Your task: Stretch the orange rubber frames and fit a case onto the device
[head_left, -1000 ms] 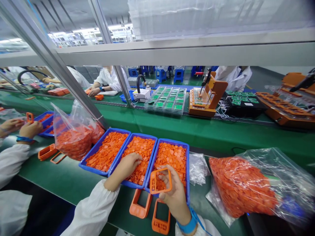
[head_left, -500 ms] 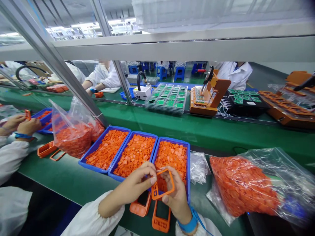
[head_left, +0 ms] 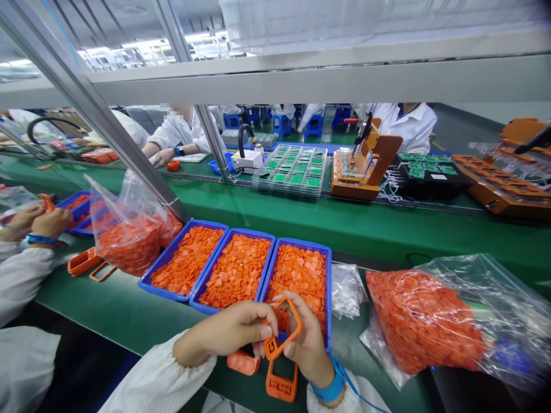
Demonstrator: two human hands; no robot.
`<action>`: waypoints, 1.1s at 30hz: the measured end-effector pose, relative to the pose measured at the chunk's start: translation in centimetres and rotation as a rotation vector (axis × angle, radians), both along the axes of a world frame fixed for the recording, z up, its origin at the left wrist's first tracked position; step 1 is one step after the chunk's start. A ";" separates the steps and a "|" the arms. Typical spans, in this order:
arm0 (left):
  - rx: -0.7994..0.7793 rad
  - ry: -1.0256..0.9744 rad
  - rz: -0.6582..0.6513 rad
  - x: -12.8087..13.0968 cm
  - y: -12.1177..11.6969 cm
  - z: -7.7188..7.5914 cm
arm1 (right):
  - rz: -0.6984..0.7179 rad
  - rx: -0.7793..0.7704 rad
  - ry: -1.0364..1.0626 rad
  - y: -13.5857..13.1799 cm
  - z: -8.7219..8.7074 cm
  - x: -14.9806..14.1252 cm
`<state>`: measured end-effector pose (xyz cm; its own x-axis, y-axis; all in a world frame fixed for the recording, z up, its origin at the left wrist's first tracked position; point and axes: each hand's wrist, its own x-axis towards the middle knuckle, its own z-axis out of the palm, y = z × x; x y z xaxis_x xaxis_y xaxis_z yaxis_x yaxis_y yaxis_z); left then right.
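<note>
Observed: left hand (head_left: 235, 331) and right hand (head_left: 310, 347) jointly holding one orange frame (head_left: 286, 342) above the green worktop (head_left: 107, 315).

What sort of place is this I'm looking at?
Probably an electronics assembly line in a factory: there's a clear tray of green circuit boards, blue bins of small orange pieces, and people in white coats.
</note>
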<state>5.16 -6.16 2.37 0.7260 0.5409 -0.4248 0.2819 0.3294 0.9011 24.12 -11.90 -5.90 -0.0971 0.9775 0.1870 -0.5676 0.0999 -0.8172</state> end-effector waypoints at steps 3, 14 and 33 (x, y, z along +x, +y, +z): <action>0.015 0.035 0.000 0.2 0.0 0.1 | 0.010 0.001 0.003 0.1 0.3 0.2; 0.424 0.009 0.036 -0.4 1.6 -0.6 | -0.152 -0.085 0.154 0.5 -0.1 0.0; 1.433 0.702 -0.423 3.9 5.5 -4.4 | -0.486 -0.237 0.230 1.6 -0.2 0.7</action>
